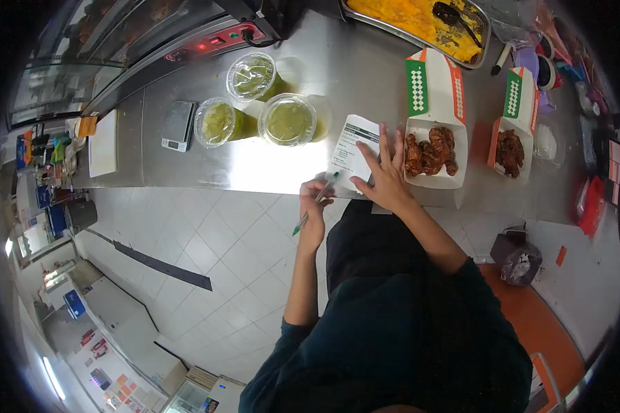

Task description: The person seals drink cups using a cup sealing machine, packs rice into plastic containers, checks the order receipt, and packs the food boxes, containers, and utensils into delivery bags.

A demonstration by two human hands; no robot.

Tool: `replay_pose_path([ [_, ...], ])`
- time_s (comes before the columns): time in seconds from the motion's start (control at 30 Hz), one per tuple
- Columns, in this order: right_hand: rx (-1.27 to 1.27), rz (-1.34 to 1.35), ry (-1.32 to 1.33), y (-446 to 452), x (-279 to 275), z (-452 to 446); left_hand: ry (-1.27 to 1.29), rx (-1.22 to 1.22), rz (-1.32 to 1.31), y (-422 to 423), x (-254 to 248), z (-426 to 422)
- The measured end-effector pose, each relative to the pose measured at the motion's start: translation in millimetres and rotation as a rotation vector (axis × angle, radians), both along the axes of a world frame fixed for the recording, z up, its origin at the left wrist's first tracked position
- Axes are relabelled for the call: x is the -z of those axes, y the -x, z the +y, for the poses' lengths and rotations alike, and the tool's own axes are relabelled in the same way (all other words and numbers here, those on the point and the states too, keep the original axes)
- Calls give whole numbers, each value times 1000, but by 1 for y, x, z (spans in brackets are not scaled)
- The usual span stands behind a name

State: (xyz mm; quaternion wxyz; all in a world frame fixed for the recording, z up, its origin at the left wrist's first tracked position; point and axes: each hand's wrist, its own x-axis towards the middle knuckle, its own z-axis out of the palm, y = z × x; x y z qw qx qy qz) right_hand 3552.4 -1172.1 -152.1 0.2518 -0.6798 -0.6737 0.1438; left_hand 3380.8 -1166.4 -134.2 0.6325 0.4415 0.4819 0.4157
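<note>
A green-ended pen (329, 182) is being pinched in the left hand (313, 212), presumably for fingertip control; a printed slip (351, 138) is being held down by the spread right hand (390, 184), apparently against sliding, near the counter's edge, beside an open box (435, 181) of glazed meat.

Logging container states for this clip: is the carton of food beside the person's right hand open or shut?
Open. The carton has its lid raised, and glazed brown pieces show inside.
</note>
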Motion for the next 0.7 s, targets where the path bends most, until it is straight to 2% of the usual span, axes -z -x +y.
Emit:
replay_pose_path([
  [0.1,-49,24,58,-1,2,2,-82,-62,107,-2,13,8],
  [0.13,-44,31,49,-1,2,2,-137,-24,306,-10,-6,18],
  [0.23,-41,42,35,-2,0,2,-256,183,209,-24,-19,31],
  [0.27,-48,38,43,-2,0,2,-103,191,24,-26,-19,28],
  [0.37,-42,49,31,-2,2,2,-54,357,-267,-15,-20,12],
  [0.4,-35,57,20,-2,2,2,-45,444,-184,-9,-20,8],
  [0.5,-32,75,11,-2,2,2,275,426,-82,5,-30,-2],
  [0.53,-31,71,5,-2,2,2,199,379,-8,4,-24,-10],
  [0.63,-27,65,2,-2,4,2,164,516,-253,18,1,-2],
  [0.67,-27,68,10,-2,4,2,184,442,-554,8,-3,-4],
  [0.7,-28,72,18,-1,3,2,166,429,-538,7,-3,0],
])
